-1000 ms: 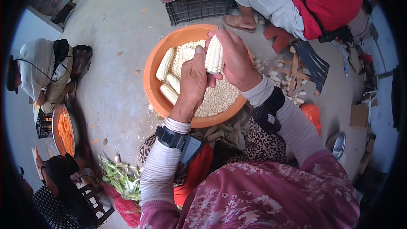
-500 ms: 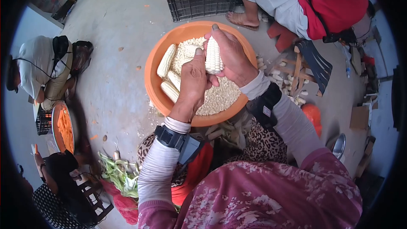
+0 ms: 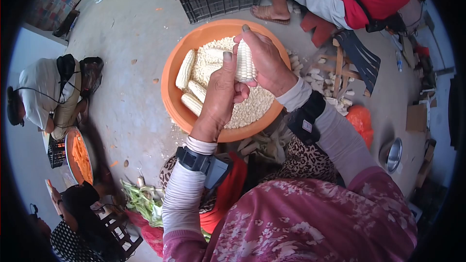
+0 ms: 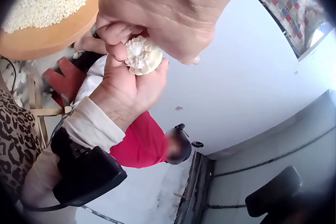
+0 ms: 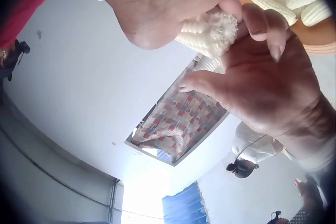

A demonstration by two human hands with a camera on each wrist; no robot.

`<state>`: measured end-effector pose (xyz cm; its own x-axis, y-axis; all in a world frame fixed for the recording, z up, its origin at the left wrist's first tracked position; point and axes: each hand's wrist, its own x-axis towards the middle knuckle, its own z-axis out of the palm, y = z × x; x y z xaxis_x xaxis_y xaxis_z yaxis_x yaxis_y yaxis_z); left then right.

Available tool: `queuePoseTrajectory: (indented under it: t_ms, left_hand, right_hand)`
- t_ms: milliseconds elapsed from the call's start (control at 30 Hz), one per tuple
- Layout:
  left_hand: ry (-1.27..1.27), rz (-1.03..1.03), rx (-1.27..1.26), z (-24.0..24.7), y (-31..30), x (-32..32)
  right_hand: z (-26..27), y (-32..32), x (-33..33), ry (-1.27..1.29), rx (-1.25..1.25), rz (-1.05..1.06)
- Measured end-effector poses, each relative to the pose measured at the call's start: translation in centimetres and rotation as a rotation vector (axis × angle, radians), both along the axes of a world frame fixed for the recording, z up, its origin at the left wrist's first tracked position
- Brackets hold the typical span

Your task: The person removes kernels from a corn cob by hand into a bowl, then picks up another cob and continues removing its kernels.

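Over the bowl, my right hand (image 3: pixel 272 65) grips a white corn cob (image 3: pixel 246 63), palm along its side and thumb raised near its upper end. My left hand (image 3: pixel 218 97) holds the lower part, its thumb pointing up beside the kernels. In the left wrist view, the cob's round cut end (image 4: pixel 143 56) shows between both hands. From the right wrist view, curled fingers (image 5: pixel 257 22) of the left hand meet the cob. Beneath is an orange bowl (image 3: pixel 170 92) with loose kernels (image 3: pixel 250 109) and several whole cobs (image 3: pixel 185 69).
Stripped cob pieces (image 3: pixel 318 85) lie on the floor right of the bowl, beside a small wooden stool (image 3: pixel 338 70). A black crate (image 3: pixel 221 5) stands beyond it. Corn husks (image 3: pixel 143 201) lie at lower left. Other people sit around, one in red (image 3: pixel 374 0) close by.
The head view has shifted a little. My right thumb has lifted from across the cob's top to its upper edge. Both hands stay on the same cob.
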<state>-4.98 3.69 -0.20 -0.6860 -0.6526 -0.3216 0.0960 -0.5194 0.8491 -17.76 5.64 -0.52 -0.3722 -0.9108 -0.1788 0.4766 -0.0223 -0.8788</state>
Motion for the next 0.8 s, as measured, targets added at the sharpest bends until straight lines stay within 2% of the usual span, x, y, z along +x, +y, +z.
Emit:
queuePoseTrajectory:
  t_ms: [33,100,267,467,800]
  left_hand:
    - [-0.006,-0.005,0.006,-0.1,0.1,0.0]
    - [-0.203,-0.101,-0.147,-0.3,0.2,-0.2]
    - [-0.145,-0.049,-0.263,-0.9,0.9,-0.3]
    - [-0.14,-0.014,-0.343,-1.3,1.2,-0.4]
    - [-0.141,0.065,-0.366,-0.9,0.9,-0.6]
  right_hand:
    - [0.0,0.3,0.3,0.018,0.01,-0.046]
    - [-0.8,0.6,0.4,0.002,0.015,-0.058]
    - [-0.9,0.9,0.8,0.036,0.023,-0.16]
    - [-0.3,1.4,0.7,-0.036,0.054,-0.096]
    - [0.6,0.5,0.5,0.017,0.057,-0.069]
